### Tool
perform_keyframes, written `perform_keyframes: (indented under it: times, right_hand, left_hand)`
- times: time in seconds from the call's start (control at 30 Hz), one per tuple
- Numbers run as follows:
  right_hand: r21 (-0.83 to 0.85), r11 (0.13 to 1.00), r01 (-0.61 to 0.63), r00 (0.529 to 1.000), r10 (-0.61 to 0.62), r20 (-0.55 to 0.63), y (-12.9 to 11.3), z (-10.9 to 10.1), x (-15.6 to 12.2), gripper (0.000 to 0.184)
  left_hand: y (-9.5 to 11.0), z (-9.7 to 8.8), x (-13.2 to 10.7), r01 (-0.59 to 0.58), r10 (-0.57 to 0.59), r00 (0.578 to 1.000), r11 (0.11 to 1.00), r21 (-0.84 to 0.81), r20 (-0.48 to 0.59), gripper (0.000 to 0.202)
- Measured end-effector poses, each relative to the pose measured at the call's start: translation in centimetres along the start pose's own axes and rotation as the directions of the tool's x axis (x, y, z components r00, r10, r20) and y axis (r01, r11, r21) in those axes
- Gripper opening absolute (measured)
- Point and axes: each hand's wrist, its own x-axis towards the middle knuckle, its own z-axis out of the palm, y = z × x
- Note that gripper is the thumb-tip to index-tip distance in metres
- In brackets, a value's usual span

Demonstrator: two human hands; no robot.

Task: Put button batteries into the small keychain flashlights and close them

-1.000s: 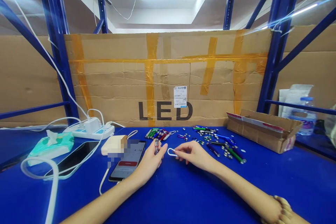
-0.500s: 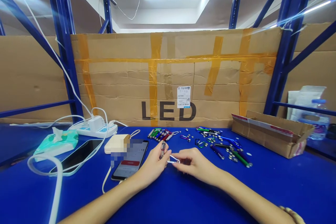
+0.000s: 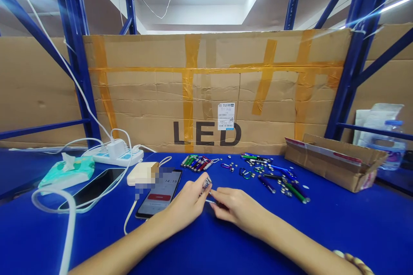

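My left hand (image 3: pixel 187 202) is closed around a small silver mini flashlight (image 3: pixel 207 182), whose end sticks up past the thumb. Just to its right, my right hand (image 3: pixel 237 207) pinches a silver carabiner clip (image 3: pixel 209 201). Only a sliver of the clip shows between the fingertips, and whether it is joined to the flashlight is hidden. Both hands nearly meet above the blue table (image 3: pixel 222 249). Beyond them lies a row of coloured mini flashlights (image 3: pixel 198 163) with clips. Loose coloured tubes (image 3: pixel 295 192), carabiners (image 3: pixel 247 174) and small silver discs (image 3: pixel 284 190) are scattered to the right.
A lit phone (image 3: pixel 161 193) lies by my left forearm, near a cream power bank (image 3: pixel 142 174). Farther left are a dark phone (image 3: pixel 97 187), a tissue pack (image 3: pixel 67 169), a power strip (image 3: pixel 118 157) and white cables. An open cardboard box (image 3: pixel 335 163) stands right.
The silver flashlight has tipped to the right in my left hand. My right fingers have closed farther over the carabiner, hiding more of it. The view has shifted slightly.
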Motion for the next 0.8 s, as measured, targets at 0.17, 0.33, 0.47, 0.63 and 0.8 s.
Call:
perform_keyframes:
  times: [0.17, 0.33, 0.47, 0.63, 0.8]
  right_hand:
    - [0.127, 0.992, -0.019, 1.0, 0.019, -0.002, -0.09, 0.15, 0.15, 0.025]
    - [0.253, 0.967, -0.034, 0.999, 0.031, 0.016, 0.33, 0.23, 0.33, 0.029]
    - [0.345, 0.937, -0.051, 0.999, 0.044, 0.027, 0.65, 0.45, 0.35, 0.033]
    - [0.427, 0.901, -0.077, 0.996, 0.086, -0.002, 0.4, 0.36, 0.4, 0.034]
    - [0.487, 0.861, -0.146, 0.987, 0.16, 0.013, 0.05, 0.29, 0.48, 0.031]
  left_hand:
    - [0.18, 0.33, -0.07, 0.003, -0.003, 1.0, 1.0, -0.002, 0.004, 0.016]
    - [-0.12, 0.34, 0.0, 0.013, -0.013, 1.0, 1.0, -0.015, -0.014, 0.017]
    - [-0.01, 0.09, 0.0, 0.005, -0.005, 1.0, 1.0, -0.015, 0.004, 0.016]
    - [0.27, -0.28, -0.1, 0.008, -0.008, 0.999, 1.0, -0.004, 0.033, 0.013]
    - [0.35, -0.19, -0.2, 0.017, -0.016, 0.998, 1.0, -0.013, 0.065, 0.012]
